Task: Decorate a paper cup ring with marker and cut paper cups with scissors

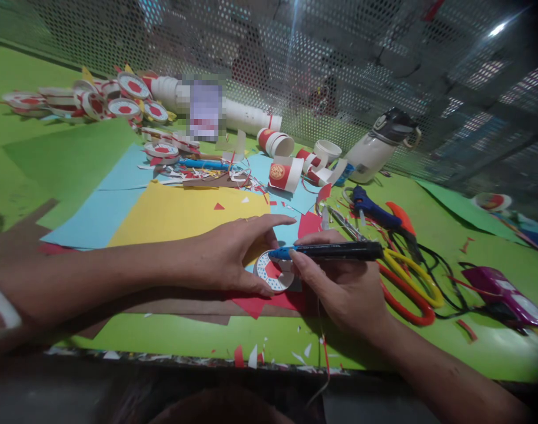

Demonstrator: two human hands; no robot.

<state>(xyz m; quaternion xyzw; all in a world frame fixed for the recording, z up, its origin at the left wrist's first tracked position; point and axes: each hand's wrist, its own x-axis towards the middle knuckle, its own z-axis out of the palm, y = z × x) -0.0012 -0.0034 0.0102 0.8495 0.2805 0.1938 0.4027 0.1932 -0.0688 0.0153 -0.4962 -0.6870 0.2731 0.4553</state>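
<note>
I saw left hand pinched disc | right hand clamped marker | I judged slack pinch could smear blue dots

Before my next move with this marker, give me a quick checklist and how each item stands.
1. Marker held in the right hand: ok.
2. Disc steadied by the left hand: ok, thumb at its near edge.
3. Blue tip over the disc: ok.
4. Tip pressed on the surface: cannot tell.
5. Right hand's surroundings clear: not ok, the orange handle lies close beside it.
6. Table free of scraps: not ok, several along the front.
</note>
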